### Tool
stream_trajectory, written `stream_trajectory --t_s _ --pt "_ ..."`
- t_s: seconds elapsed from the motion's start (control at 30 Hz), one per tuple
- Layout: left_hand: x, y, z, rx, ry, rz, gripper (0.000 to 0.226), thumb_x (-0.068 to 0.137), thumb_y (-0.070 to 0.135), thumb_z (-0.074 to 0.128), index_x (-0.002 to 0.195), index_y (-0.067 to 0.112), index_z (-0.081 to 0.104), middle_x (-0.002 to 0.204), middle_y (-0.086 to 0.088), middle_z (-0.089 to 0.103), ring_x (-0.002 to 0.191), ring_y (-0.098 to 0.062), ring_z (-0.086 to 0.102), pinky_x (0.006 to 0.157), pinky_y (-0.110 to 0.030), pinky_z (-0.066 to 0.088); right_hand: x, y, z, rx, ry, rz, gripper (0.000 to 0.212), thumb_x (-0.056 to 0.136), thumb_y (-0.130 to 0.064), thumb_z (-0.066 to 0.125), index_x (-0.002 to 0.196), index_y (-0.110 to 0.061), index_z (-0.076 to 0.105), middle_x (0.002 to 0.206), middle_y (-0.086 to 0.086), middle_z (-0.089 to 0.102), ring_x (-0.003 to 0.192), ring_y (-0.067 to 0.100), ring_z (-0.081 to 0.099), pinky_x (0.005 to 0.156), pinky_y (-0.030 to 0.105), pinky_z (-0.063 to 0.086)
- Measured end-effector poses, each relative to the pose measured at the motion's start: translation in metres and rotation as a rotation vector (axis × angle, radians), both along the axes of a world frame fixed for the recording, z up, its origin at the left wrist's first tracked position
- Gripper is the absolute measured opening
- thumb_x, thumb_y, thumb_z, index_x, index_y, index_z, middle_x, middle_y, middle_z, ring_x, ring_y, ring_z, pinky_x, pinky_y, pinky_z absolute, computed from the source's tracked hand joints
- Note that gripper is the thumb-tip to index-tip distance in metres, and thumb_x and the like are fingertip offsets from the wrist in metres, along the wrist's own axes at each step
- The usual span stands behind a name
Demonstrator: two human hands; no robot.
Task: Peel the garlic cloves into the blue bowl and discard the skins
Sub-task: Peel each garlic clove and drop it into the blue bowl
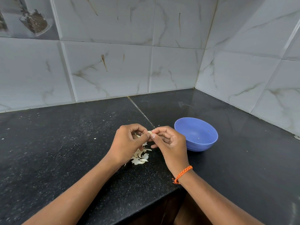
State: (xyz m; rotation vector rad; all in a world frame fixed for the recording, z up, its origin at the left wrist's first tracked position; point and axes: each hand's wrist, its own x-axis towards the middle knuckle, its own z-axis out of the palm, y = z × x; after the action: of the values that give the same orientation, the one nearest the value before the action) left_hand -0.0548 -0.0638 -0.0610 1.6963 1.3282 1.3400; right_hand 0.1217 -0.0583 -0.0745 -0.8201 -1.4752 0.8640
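Observation:
A small pale garlic clove [149, 132] is pinched between the fingertips of both hands above the black counter. My left hand [128, 143] grips it from the left, and my right hand [170, 143] from the right, with an orange braided band on that wrist. Under my hands lies a heap of white garlic skins [141, 157] on the counter. The blue bowl [209, 125] stands just right of my right hand; only a few tiny specks show inside it.
The black speckled countertop [65, 143] runs into a corner of grey marble-look tiled walls [113, 62] behind and at right. The counter's front edge [175, 190] steps back below my right wrist. Small white crumbs are scattered on the left.

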Motion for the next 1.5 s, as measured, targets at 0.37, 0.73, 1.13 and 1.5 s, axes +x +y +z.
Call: stream_trajectory --t_s 0.37,0.73,1.13,1.5 --pt "0.000 0.001 0.000 -0.012 -0.042 -0.024 0.014 0.099 0.021 0.079 0.086 0.016 0.077 0.074 -0.002 0.073 0.054 -0.018 0.066 0.054 -0.021 0.047 0.001 0.001 0.002 -0.103 0.104 0.018 0.018 0.093 -0.008 0.079 0.110 -0.009 0.075 0.101 0.003 0.078 0.097 0.024 0.077 0.073 0.034 0.065" --pt "-0.004 -0.001 0.003 -0.039 -0.034 -0.042 0.012 0.098 0.014 0.076 0.086 0.014 0.075 0.075 0.006 0.071 0.055 -0.018 0.064 0.055 -0.014 0.043 0.001 0.003 0.000 -0.111 0.042 0.047 0.023 0.092 -0.001 0.078 0.111 -0.012 0.079 0.103 -0.001 0.079 0.098 0.023 0.077 0.085 0.032 0.064" --pt "-0.012 -0.003 0.010 0.092 0.386 0.231 0.014 0.096 0.034 0.065 0.082 0.037 0.068 0.092 0.017 0.070 0.066 -0.006 0.059 0.062 -0.029 0.041 0.001 0.004 -0.001 -0.120 0.063 -0.003 0.020 0.094 -0.004 0.077 0.111 -0.015 0.078 0.103 -0.002 0.079 0.096 0.022 0.077 0.080 0.026 0.062" --pt "-0.015 0.003 0.002 0.120 0.461 0.299 0.025 0.085 0.030 0.086 0.079 0.039 0.064 0.087 0.019 0.068 0.067 -0.005 0.061 0.060 -0.027 0.043 0.000 0.004 -0.001 -0.111 0.088 0.010 0.014 0.101 -0.008 0.068 0.113 -0.008 0.077 0.098 0.006 0.080 0.089 0.025 0.078 0.075 0.029 0.064"
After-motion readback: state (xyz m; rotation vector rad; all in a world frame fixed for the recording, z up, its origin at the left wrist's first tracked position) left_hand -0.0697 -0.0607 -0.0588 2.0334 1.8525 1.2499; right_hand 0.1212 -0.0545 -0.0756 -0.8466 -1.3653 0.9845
